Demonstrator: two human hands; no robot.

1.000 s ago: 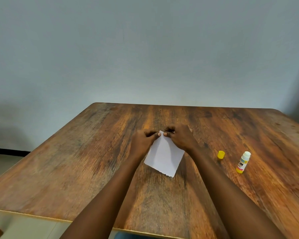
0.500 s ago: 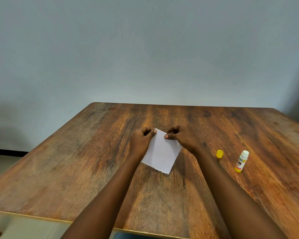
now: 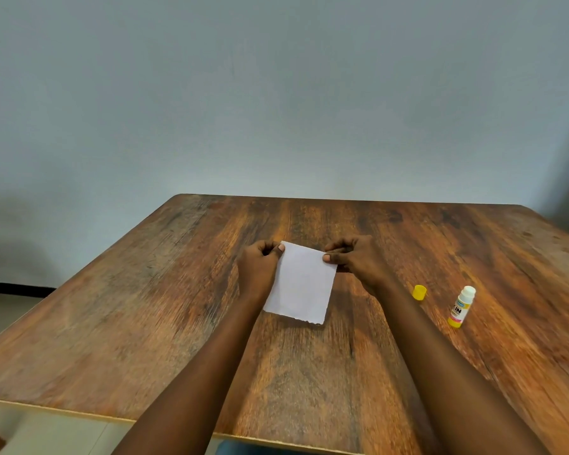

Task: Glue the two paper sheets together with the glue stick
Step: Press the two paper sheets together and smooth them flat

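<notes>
A white paper sheet (image 3: pixel 301 284) with a ragged near edge lies on the wooden table (image 3: pixel 145 307); I see only one sheet surface, so a second sheet beneath it cannot be told apart. My left hand (image 3: pixel 258 267) pinches the sheet's far left corner, thumb on top. At the far right corner, my right hand (image 3: pixel 358 257) pinches the sheet the same way. The uncapped glue stick (image 3: pixel 461 307), white with a yellow base, lies on the table to the right, apart from both hands. Its yellow cap (image 3: pixel 419 292) stands between it and my right forearm.
The table's near edge (image 3: pixel 79 413) runs across the bottom of the view. A plain wall (image 3: pixel 276 93) rises just behind the far edge. Floor shows at the far left.
My hands have slid apart from the middle of the sheet's far edge out to its two far corners. The sheet has turned from a diamond-like tilt to nearly square with the table.
</notes>
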